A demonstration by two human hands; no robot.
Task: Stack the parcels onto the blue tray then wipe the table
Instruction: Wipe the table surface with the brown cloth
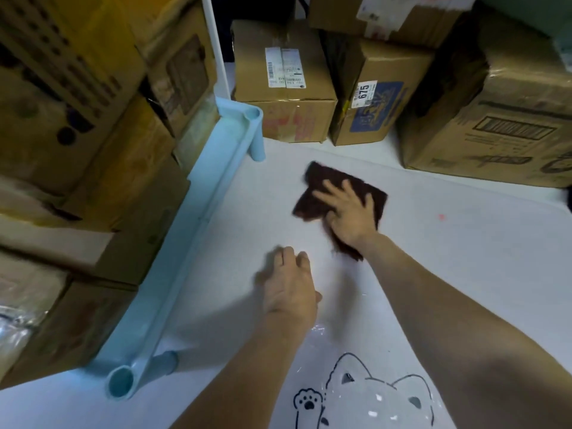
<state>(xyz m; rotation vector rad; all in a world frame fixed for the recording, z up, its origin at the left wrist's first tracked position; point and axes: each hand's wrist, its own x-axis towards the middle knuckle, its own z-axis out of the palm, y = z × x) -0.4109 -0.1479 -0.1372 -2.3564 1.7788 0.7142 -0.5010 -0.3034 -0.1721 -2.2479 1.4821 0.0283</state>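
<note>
- The right grip (346, 212) is lying palm down on a dark brown cloth (325, 178), fingers spread and straight, pressing it flat rather than clutching it.
- The left grip (291, 283) is resting palm down on the bare desk (464, 267), just nearer the person than the cloth. It is released and holding nothing, and its fingertips are blurring slightly.
- The cloth is lying crumpled and roughly square on the middle of the white desk. One corner is pointing towards the far boxes and another is poking out beneath the right wrist.
- A small red spot (441, 217) is showing on the desk to the right of the cloth, apart from it.
- At the near edge, a clear sheet with a cat drawing (377, 394) and a paw print is lying between the two forearms.
- The blue tray (198, 218) is running along the left side of the desk, its pale rim ending in tubular corner posts. A white pole (216, 48) is rising from the far post.
- Cardboard parcels (77, 119) are sitting stacked in the tray, piled in several layers and filling the left of the view.
- Across the far side of the desk, more boxes are standing side by side:
  - a box with a white shipping label (283, 85) beside the tray's far corner;
  - a narrower box marked 675 (374, 94) just right of it;
  - a large taped carton (495, 119) at the far right.
- Another carton (387, 17) is resting on top of the 675 box.
</note>
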